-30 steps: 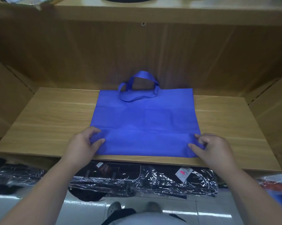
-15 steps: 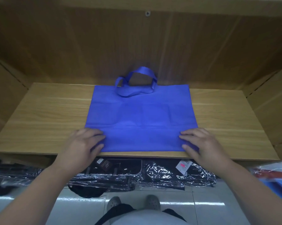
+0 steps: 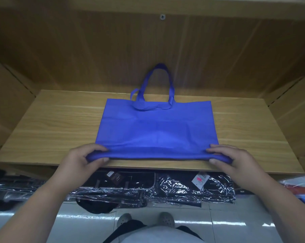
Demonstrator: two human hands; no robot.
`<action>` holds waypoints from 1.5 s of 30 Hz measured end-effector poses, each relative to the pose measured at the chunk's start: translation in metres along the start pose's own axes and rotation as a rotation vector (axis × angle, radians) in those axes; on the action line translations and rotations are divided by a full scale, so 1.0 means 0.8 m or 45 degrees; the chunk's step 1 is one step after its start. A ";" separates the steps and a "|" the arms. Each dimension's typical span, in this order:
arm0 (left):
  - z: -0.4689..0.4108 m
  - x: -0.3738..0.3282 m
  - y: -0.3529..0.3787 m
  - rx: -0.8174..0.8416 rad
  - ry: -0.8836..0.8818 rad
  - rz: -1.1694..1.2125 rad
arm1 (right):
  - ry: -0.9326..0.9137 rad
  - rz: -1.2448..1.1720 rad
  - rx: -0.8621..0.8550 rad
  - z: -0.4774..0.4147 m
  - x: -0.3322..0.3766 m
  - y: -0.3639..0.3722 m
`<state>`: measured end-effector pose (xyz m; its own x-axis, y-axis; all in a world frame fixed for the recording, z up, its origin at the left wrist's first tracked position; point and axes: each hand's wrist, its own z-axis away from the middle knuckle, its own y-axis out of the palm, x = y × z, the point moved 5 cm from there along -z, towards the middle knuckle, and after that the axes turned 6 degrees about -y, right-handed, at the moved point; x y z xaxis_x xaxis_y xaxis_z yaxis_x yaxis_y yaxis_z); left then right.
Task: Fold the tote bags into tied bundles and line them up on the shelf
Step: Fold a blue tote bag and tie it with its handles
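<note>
Lying crosswise on the shelf, tote bag points handles away.

The left hand and right hand are bare, with a pale grey top, dark trousers and grey perforated clogs.

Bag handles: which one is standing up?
The far handle is standing up. It leans against the wooden back wall of the shelf, while the near handle lies flat on top of the blue bag.

The bag had its rolled ends hidden inside the left hand and right hand; I could not read the tags below.
</note>
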<state>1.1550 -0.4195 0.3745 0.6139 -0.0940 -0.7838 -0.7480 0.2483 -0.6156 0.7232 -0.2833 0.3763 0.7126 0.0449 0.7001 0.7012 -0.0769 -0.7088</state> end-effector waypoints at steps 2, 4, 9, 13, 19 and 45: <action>-0.008 -0.002 -0.004 -0.052 -0.082 0.192 | 0.095 -0.144 -0.028 -0.004 -0.002 -0.002; -0.017 -0.005 -0.008 -0.057 -0.105 0.395 | 0.141 -0.211 -0.104 -0.013 0.000 -0.011; -0.041 0.000 -0.004 -0.111 -0.155 0.442 | 0.258 -0.145 -0.208 -0.040 -0.005 -0.015; -0.059 0.005 0.003 -0.166 -0.173 0.321 | 0.347 0.059 -0.239 -0.056 -0.012 -0.007; -0.071 -0.013 0.009 -0.325 -0.008 -0.069 | 0.361 0.260 -0.312 -0.070 -0.010 -0.006; 0.004 0.021 -0.001 0.150 0.225 -0.108 | -0.206 0.035 0.244 -0.017 -0.015 -0.001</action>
<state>1.1665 -0.4185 0.3625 0.6118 -0.2838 -0.7384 -0.6547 0.3422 -0.6740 0.7138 -0.2971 0.3696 0.7150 0.2052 0.6684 0.6619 0.1094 -0.7416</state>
